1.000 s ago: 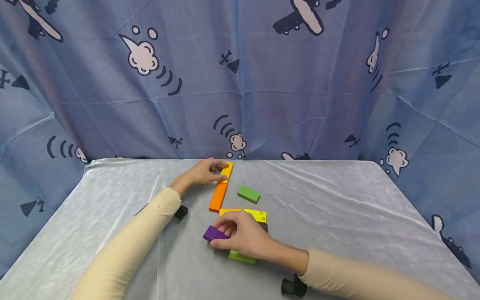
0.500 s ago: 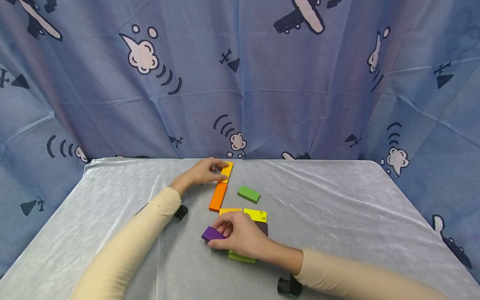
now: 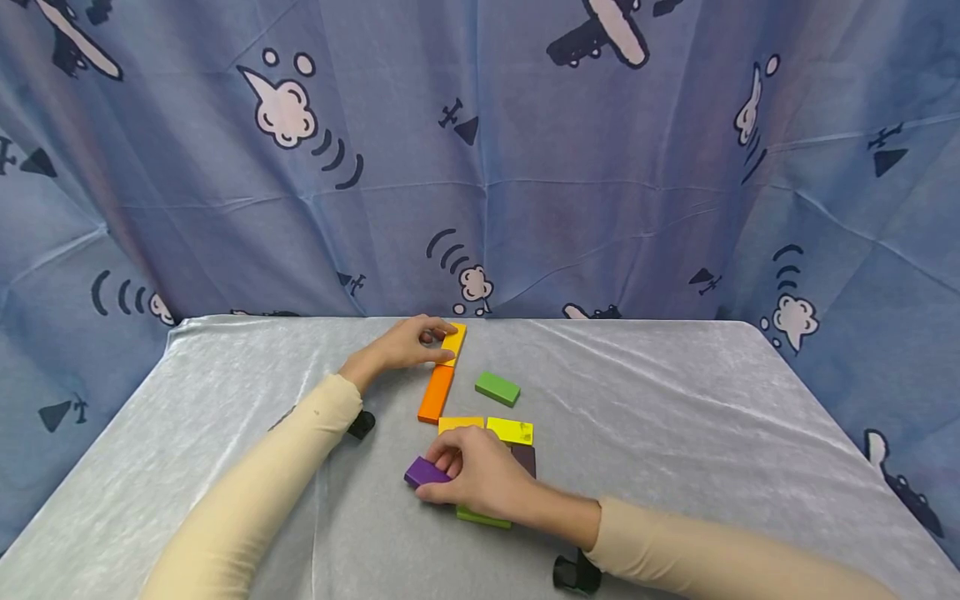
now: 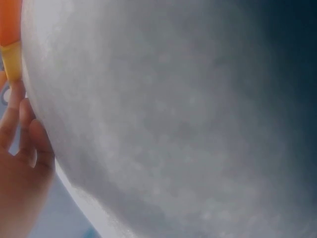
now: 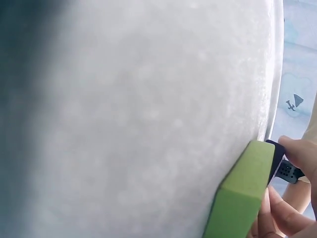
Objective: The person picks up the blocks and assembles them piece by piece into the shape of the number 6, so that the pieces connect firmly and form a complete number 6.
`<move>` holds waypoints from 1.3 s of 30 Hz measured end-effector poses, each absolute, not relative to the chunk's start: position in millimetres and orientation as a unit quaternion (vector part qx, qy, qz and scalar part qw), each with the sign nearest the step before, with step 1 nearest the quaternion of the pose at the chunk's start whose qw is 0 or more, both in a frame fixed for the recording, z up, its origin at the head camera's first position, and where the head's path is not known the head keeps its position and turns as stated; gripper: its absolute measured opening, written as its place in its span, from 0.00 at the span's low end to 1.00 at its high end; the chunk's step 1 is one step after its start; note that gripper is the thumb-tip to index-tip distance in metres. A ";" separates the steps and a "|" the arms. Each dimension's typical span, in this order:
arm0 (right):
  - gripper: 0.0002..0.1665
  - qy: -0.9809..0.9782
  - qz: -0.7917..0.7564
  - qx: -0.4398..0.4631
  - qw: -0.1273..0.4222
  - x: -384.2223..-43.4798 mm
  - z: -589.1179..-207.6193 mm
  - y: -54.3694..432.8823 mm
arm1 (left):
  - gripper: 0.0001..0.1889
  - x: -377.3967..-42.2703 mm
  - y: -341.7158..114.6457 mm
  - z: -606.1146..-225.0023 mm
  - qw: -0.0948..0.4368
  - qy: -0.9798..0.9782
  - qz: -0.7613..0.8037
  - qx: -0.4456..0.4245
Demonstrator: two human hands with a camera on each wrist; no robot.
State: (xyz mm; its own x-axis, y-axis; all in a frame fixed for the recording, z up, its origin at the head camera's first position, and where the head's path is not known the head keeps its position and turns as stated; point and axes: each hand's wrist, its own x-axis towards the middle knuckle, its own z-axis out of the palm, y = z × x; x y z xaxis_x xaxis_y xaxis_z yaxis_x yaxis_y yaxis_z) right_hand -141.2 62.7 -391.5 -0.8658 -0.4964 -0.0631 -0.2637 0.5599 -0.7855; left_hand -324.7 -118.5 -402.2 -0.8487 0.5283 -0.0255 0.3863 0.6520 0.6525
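Note:
At the far edge of the table my left hand (image 3: 405, 343) pinches a yellow-orange block (image 3: 457, 340), whose near end meets an orange block (image 3: 436, 395). In the left wrist view the fingers reach the yellow-orange block (image 4: 13, 62) at the left margin. My right hand (image 3: 486, 477) holds a purple block (image 3: 424, 472) between thumb and fingers, slightly tilted. Under and around that hand lie an amber block (image 3: 460, 423), a bright yellow block (image 3: 511, 431), a dark brown block (image 3: 527, 458) and a light green block (image 3: 483, 517), partly hidden. The right wrist view shows the light green block (image 5: 240, 198) close up.
A green block (image 3: 497, 389) lies alone between the orange block and the nearer group. Grey cloth covers the table (image 3: 675, 417), and a blue printed curtain (image 3: 480, 167) hangs behind its far edge. Black wrist cameras (image 3: 577, 574) sit under both forearms.
My right hand and the purple block have shifted slightly left, showing more of the dark brown block. My left hand keeps its place on the yellow-orange block.

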 end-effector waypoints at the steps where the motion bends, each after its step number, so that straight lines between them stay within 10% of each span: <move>1: 0.16 0.874 -0.412 -0.218 0.140 -141.3 -391.6 62.5 | 0.25 -324.6 -118.5 -402.1 0.108 0.903 0.331 0.254; 39: 0.17 0.851 -0.449 -0.232 0.140 -137.8 -390.0 68.9 | 0.26 -323.4 -118.0 -399.6 0.110 0.902 0.328 0.257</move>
